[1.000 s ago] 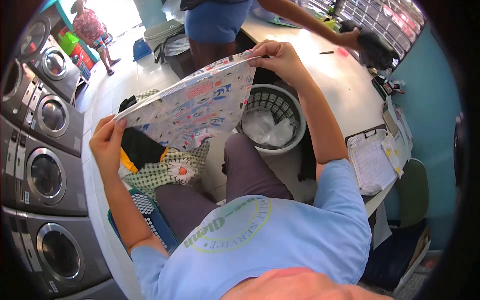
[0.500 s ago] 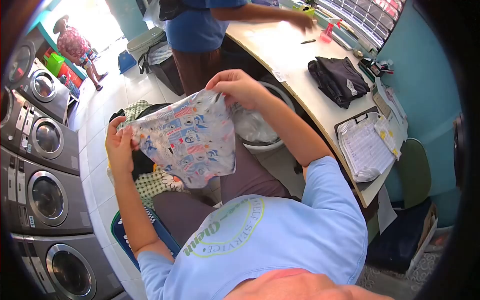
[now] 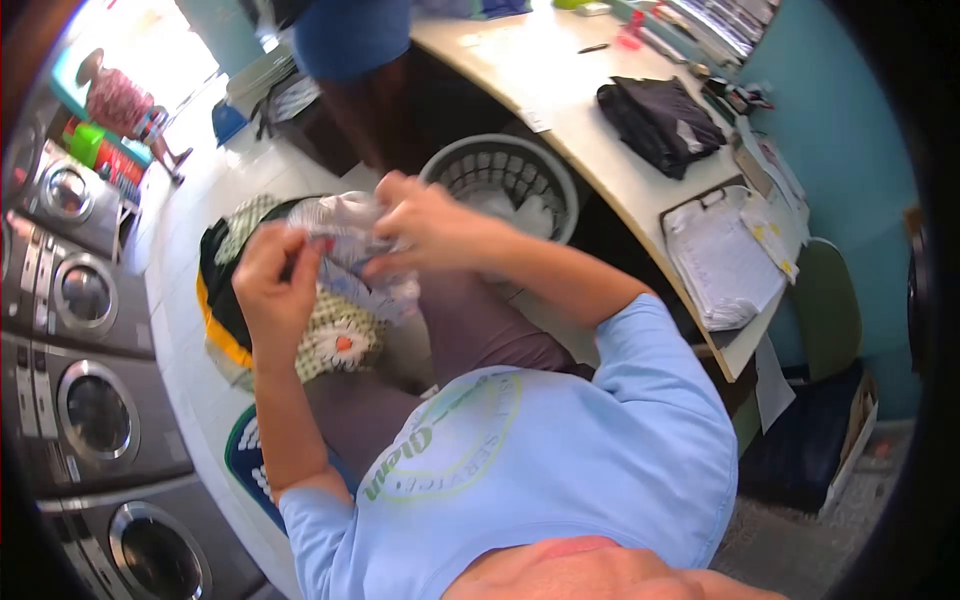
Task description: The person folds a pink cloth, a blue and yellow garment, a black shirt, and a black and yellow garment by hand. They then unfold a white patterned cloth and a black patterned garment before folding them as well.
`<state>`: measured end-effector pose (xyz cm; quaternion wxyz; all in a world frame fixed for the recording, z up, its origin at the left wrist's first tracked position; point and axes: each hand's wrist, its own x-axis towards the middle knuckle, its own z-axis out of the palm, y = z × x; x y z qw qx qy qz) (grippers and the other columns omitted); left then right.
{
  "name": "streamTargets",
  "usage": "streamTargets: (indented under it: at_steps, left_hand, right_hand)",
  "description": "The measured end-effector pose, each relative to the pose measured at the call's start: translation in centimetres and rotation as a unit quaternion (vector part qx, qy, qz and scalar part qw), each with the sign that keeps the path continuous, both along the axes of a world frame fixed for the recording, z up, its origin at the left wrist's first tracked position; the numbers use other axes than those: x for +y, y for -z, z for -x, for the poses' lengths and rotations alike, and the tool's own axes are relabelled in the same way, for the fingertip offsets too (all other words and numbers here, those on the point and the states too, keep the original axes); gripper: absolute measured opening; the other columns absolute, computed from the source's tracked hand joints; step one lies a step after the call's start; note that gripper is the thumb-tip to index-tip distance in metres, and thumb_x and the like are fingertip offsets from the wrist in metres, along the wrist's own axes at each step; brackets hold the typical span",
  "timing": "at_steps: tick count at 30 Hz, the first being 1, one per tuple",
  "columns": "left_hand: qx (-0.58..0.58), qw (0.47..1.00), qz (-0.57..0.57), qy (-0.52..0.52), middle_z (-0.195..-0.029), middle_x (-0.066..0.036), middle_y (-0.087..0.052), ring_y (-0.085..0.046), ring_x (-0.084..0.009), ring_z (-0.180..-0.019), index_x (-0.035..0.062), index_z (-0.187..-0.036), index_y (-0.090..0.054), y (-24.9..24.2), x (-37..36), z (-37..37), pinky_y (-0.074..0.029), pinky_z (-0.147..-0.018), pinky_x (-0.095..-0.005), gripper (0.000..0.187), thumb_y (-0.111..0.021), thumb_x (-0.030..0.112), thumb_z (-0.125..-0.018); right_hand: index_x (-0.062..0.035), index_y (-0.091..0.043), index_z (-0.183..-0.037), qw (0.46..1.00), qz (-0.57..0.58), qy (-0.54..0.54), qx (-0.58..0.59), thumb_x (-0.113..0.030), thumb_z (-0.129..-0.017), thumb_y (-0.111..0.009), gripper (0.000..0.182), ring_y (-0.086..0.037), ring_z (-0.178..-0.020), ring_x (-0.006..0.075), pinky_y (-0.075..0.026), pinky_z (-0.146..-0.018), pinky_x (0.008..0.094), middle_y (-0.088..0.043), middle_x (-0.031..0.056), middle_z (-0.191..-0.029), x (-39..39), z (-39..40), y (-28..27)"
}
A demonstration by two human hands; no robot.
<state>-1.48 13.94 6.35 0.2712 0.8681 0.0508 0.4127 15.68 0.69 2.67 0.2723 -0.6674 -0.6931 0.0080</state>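
A light patterned cloth [image 3: 375,285], printed in blue and red, is bunched between my two hands above my lap. My left hand [image 3: 277,285] pinches its left side with curled fingers. On the other side, my right hand [image 3: 430,225] has its fingers closed on the cloth, slightly blurred by motion. Below and to the left lies a pile of clothes [image 3: 335,335], green checked with a flower print, beside dark and yellow fabric. A grey basket [image 3: 563,190] holding whitish plastic or cloth stands just beyond my right hand.
Front-loading machines [image 3: 97,408] line the left side. A long table [image 3: 640,215] at the right holds folded dark clothes [image 3: 665,125] and a clipboard [image 3: 725,255]. A person in blue [image 3: 352,40] stands beyond the basket; another person [image 3: 120,100] is near the doorway.
My hands have come closer together, and the cloth that was spread out is now bunched up. The basket shows more fully. The person in blue's arm is out of view.
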Motion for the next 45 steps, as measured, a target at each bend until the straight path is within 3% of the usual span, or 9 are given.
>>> streamTargets:
  at_steps: [9, 15, 22, 26, 28, 32, 36, 38, 45]
  left_hand:
    - [-0.061, 0.948, 0.304, 0.077, -0.083, -0.001, -0.058, -0.052, -0.0044, -0.071, -0.0008, -0.082, -0.061, 2.3, 5.2, -2.0, -0.043, -0.065, -0.0180, 0.008, -0.066, -0.003, -0.076]
    - [0.022, 0.908, 0.342, 0.242, -0.101, -0.007, -0.056, -0.055, -0.0107, -0.088, 0.0019, -0.076, -0.055, 5.5, 1.1, 0.6, -0.046, -0.080, -0.0251, 0.014, -0.060, -0.009, -0.069]
    - [0.299, 0.752, 0.489, 0.325, -0.094, -0.008, -0.060, -0.056, -0.0140, -0.093, 0.0010, -0.074, -0.058, 18.8, -6.2, 5.2, -0.045, -0.081, -0.0281, 0.010, -0.066, -0.004, -0.070]
    - [0.308, 0.726, 0.505, 0.350, -0.093, -0.005, -0.060, -0.055, -0.0113, -0.091, 0.0012, -0.076, -0.057, 19.5, -5.4, 4.3, -0.046, -0.081, -0.0277, 0.013, -0.069, -0.001, -0.071]
    - [0.227, 0.701, 0.588, 0.335, -0.090, -0.002, -0.059, -0.056, -0.0091, -0.085, 0.0039, -0.084, -0.056, 19.5, -3.6, 2.6, -0.046, -0.077, -0.0257, 0.012, -0.066, 0.002, -0.076]
    - [-0.069, 0.593, 0.793, 0.122, -0.110, -0.008, -0.055, -0.055, -0.0158, -0.102, 0.0070, -0.120, -0.049, 20.0, -2.9, -3.3, -0.047, -0.085, -0.0321, 0.034, -0.057, 0.008, -0.087]
    - [0.039, 0.841, 0.540, 0.003, -0.120, -0.014, -0.053, -0.053, -0.0251, -0.111, 0.0090, -0.135, -0.037, 28.2, -4.0, -5.1, -0.043, -0.091, -0.0346, 0.051, -0.054, 0.006, -0.087]
    - [0.114, 0.930, 0.344, -0.065, -0.117, -0.014, -0.055, -0.056, -0.0254, -0.106, 0.0108, -0.140, -0.031, 31.4, -4.3, -5.3, -0.043, -0.090, -0.0318, 0.057, -0.053, 0.005, -0.087]
    - [0.113, 0.934, 0.325, -0.097, -0.129, -0.024, -0.042, -0.049, -0.0375, -0.112, 0.0107, -0.142, -0.026, 27.9, -4.1, -5.6, -0.041, -0.094, -0.0396, 0.069, -0.060, 0.011, -0.082]
  right_hand:
    - [-0.0002, -0.066, -0.094, 0.977, -0.099, 0.030, 0.187, 0.002, -0.068, -0.066, 0.026, -0.059, -0.075, 0.0204, -0.047, -0.068, 0.0296, -0.058, 0.0074, -0.090, 2.0, -3.9, -2.1]
    - [-0.0068, -0.061, -0.111, 0.966, -0.127, 0.031, 0.225, 0.014, -0.065, -0.056, 0.051, -0.061, -0.098, 0.0232, -0.048, -0.081, 0.0308, -0.061, 0.0093, -0.108, -2.5, -1.7, 0.0]
    - [0.0004, -0.062, -0.100, 0.905, 0.313, -0.015, 0.289, 0.013, -0.065, -0.062, 0.037, -0.063, -0.092, 0.0166, -0.048, -0.079, 0.0286, -0.067, 0.0079, -0.093, -10.6, 0.1, 10.1]
    - [-0.0012, -0.059, -0.107, 0.825, 0.373, -0.039, 0.423, 0.010, -0.071, -0.061, 0.038, -0.058, -0.092, 0.0101, -0.047, -0.080, 0.0262, -0.062, 0.0031, -0.097, -10.4, -2.0, 12.5]
    - [-0.0030, -0.052, -0.118, 0.751, 0.294, -0.053, 0.589, 0.009, -0.073, -0.061, 0.047, -0.057, -0.096, 0.0108, -0.046, -0.083, 0.0258, -0.060, 0.0042, -0.103, -8.8, -3.6, 13.1]
    - [-0.0067, -0.043, -0.127, 0.811, 0.058, 0.080, 0.577, 0.005, -0.080, -0.056, 0.051, -0.056, -0.099, 0.0148, -0.045, -0.086, 0.0295, -0.058, 0.0086, -0.104, -3.4, -3.5, 16.0]
    - [-0.0075, -0.040, -0.129, 0.955, -0.018, 0.194, 0.225, 0.006, -0.082, -0.050, 0.050, -0.059, -0.095, 0.0263, -0.046, -0.083, 0.0349, -0.055, 0.0156, -0.106, -1.2, -3.2, 23.0]
    - [-0.0041, -0.040, -0.128, 0.939, 0.005, 0.258, 0.228, 0.002, -0.085, -0.047, 0.044, -0.057, -0.094, 0.0349, -0.046, -0.080, 0.0406, -0.052, 0.0203, -0.109, -2.0, -1.7, 24.2]
    - [0.0033, -0.053, -0.110, 0.903, 0.099, 0.366, 0.203, -0.040, -0.081, -0.067, 0.054, -0.056, -0.098, 0.0356, -0.045, -0.080, 0.0385, -0.054, 0.0224, -0.108, -2.4, -2.3, 26.7]
